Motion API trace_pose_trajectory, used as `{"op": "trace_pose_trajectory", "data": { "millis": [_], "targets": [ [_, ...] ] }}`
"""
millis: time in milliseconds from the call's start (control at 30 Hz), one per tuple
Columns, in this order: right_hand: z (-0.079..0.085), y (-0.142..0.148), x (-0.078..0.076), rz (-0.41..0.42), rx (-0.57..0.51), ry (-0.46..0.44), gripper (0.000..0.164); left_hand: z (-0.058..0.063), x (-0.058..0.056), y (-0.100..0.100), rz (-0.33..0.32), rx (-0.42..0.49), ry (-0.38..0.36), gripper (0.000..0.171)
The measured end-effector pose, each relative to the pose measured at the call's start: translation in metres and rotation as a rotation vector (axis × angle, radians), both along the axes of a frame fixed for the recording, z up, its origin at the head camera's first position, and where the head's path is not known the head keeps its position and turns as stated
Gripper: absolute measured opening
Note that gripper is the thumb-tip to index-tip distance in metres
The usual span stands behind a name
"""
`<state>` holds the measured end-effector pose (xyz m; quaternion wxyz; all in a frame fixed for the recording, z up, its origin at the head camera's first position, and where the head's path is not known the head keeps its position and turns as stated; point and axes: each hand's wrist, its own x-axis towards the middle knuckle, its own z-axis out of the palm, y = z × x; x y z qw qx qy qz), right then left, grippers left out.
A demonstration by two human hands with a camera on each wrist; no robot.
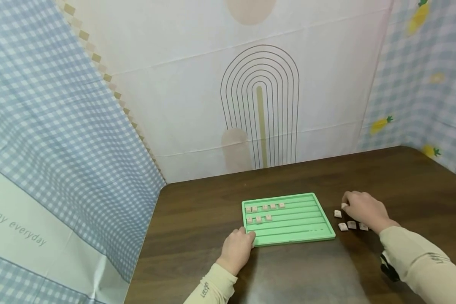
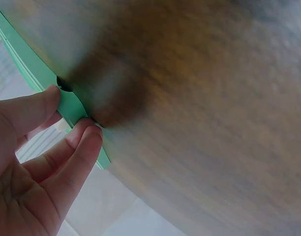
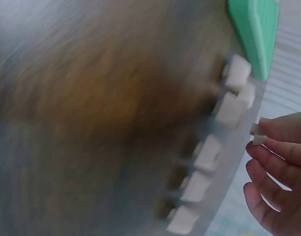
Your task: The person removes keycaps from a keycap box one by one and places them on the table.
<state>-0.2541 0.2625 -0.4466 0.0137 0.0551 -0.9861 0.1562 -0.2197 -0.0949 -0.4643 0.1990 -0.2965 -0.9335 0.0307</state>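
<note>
A green tray (image 1: 289, 226) with raised ridges lies on the dark wooden table. Several small pale keycaps (image 1: 272, 206) sit in its two upper rows, toward the left. My left hand (image 1: 237, 250) pinches the tray's near left corner; the left wrist view shows thumb and fingers on the green edge (image 2: 35, 64). To the right of the tray, my right hand (image 1: 366, 210) holds a keycap (image 3: 259, 136) between thumb and fingertip, just above the table. Several loose keycaps (image 1: 343, 226) lie beside and below that hand. Their markings are too small to read.
The wooden table (image 1: 197, 211) extends around the tray, its far edge meeting a pale hanging cloth (image 1: 190, 105) with an arch pattern. A blue checked curtain (image 1: 80, 126) hangs along the left side, and another checked cloth with pineapples (image 1: 414, 97) hangs at right.
</note>
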Motion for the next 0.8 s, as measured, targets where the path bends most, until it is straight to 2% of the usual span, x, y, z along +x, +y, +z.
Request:
{"op": "trace_pose_trajectory", "data": {
  "millis": [100, 300, 600, 800],
  "targets": [
    [-0.0063, 0.0084, 0.0032, 0.003, -0.006, -0.041, 0.013, -0.0004, 0.0001, -0.0003, 0.000, -0.003, -0.008, 0.011],
    [-0.0123, 0.0098, 0.0056, 0.007, 0.001, -0.056, 0.012, -0.0005, 0.0005, -0.0003, -0.002, 0.001, -0.025, 0.012],
    [-0.0080, 0.0088, 0.0044, 0.011, -0.004, -0.076, 0.018, -0.0008, -0.0014, -0.0017, 0.005, -0.004, -0.035, 0.012],
    [-0.0054, 0.0078, 0.0036, 0.033, -0.016, -0.037, 0.025, -0.0011, -0.0018, 0.0001, -0.007, 0.004, -0.027, 0.011]
  ]
}}
